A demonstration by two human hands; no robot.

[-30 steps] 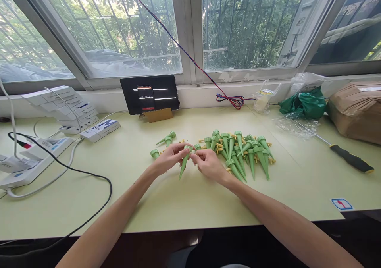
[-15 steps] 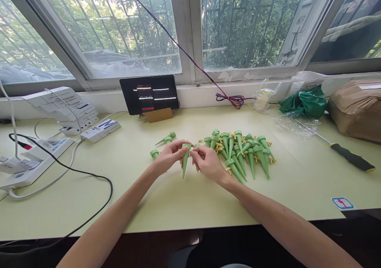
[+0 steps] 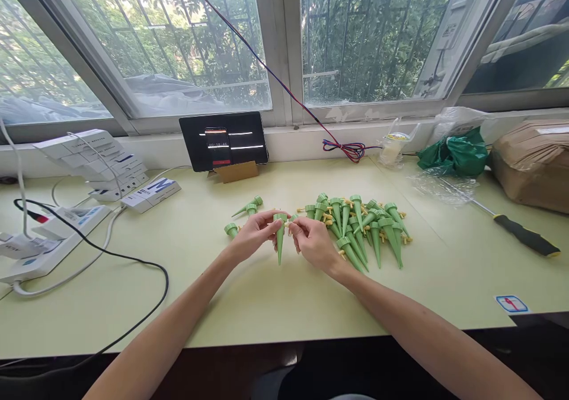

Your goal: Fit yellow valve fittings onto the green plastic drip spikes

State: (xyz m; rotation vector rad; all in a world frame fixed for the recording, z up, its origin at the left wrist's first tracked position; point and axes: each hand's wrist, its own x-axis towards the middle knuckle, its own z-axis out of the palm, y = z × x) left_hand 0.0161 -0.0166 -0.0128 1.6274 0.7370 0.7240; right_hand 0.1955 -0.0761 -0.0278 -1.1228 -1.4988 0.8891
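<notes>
My left hand [image 3: 256, 234] is closed around the capped top of a green plant watering spike [image 3: 280, 243], which hangs point down, nearly upright. My right hand [image 3: 311, 240] pinches the small yellow valve [image 3: 287, 225] on the spike's right side; the fingertips hide most of it. Behind my left hand lie a few more green spikes [image 3: 249, 205], partly covered by it. To the right of my right hand is a heap of green spikes [image 3: 355, 225] with yellow valves, lying across one another.
A tablet [image 3: 224, 142] leans at the back on a cardboard stand. White boxes [image 3: 151, 194], a power strip [image 3: 62, 243] and cables are at left. A screwdriver [image 3: 527, 234], a green bag [image 3: 457, 151] and a brown package [image 3: 533, 163] are at right.
The held spike has shifted slightly right and hangs straighter. My right hand has moved a little to the right with its fingers more curled.
</notes>
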